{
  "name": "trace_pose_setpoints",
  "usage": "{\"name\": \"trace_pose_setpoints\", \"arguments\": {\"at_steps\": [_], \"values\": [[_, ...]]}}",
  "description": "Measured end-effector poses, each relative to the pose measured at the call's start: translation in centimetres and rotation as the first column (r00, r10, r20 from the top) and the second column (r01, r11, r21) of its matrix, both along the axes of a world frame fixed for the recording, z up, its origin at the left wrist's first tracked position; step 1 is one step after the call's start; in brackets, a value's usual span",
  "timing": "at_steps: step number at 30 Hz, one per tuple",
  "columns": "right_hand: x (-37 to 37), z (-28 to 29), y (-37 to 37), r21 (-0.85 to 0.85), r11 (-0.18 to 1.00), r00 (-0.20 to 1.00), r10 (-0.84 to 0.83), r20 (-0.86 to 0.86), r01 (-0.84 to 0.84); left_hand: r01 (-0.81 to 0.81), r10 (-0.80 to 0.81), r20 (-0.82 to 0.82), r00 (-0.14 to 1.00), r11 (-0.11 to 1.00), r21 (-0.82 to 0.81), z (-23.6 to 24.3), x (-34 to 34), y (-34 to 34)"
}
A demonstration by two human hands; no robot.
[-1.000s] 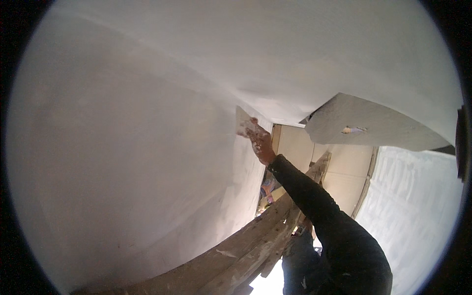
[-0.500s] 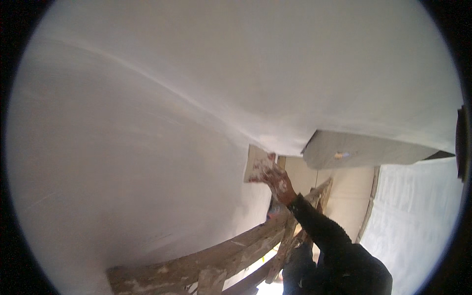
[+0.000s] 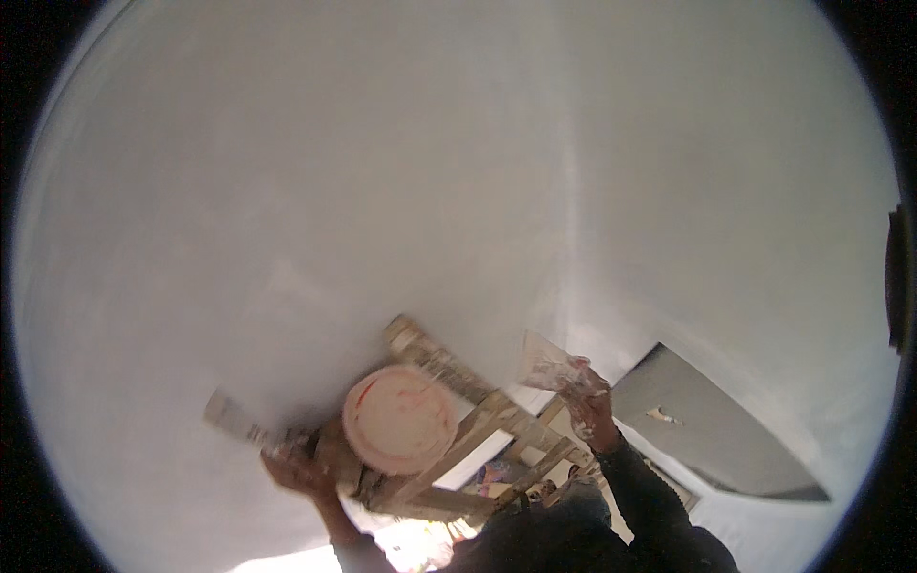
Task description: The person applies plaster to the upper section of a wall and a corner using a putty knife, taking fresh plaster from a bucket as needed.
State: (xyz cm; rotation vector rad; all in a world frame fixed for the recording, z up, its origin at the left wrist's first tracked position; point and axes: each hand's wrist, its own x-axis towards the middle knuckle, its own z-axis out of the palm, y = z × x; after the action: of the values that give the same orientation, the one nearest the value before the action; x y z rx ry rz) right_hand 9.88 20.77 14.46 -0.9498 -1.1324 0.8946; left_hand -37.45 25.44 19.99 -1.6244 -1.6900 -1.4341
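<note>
My left hand (image 3: 301, 470) is closed round a flat putty knife (image 3: 232, 418), whose blade points up and left in front of the white wall (image 3: 191, 239); motion blurs it. On the right, my right hand (image 3: 588, 406), smeared with white, grips a flat, squarish scraper blade (image 3: 545, 363) near the wall corner. Between the two hands stands a round, pinkish bucket (image 3: 401, 420), with pale material and reddish streaks showing at its top. I cannot tell whether either blade touches the wall.
A rough wooden trestle (image 3: 444, 358) with crosspieces runs beneath and beside the bucket. At right, a grey recessed panel (image 3: 712, 420) with a small pale patch is set in the white surface. Bright light shows at the lower edge.
The view has swung left, bringing my left hand, its putty knife and the bucket into sight. My right hand still holds its scraper, now lower and farther right in the picture.
</note>
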Motion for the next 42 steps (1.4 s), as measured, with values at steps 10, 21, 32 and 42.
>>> {"name": "trace_pose_setpoints", "arguments": {"at_steps": [10, 21, 32, 42], "values": [[-7.4, 4.5, -1.8, -0.092, 0.996, 0.997, -0.018, -0.08, 0.011, 0.116, -0.139, 0.094, 0.986, 0.971, 0.211, 4.1, 4.9, -0.5], [-7.5, 5.9, -3.6, -0.005, 0.951, 0.764, 0.246, -0.597, -0.311, 0.603, -0.449, 0.89, 0.077, 0.732, 0.317, 2.4, 12.7, -10.3], [-8.0, 10.6, -3.6, -0.095, 0.994, 0.969, -0.03, 0.245, 0.055, 0.672, -0.481, 0.476, 0.736, 0.602, -0.431, 8.2, 8.9, -9.2], [-9.9, 14.4, 1.9, -0.018, 0.97, 0.363, 0.107, 0.926, -0.242, 0.329, -0.268, 0.212, 0.94, 0.877, -0.351, 4.9, 10.0, -7.7]]}}
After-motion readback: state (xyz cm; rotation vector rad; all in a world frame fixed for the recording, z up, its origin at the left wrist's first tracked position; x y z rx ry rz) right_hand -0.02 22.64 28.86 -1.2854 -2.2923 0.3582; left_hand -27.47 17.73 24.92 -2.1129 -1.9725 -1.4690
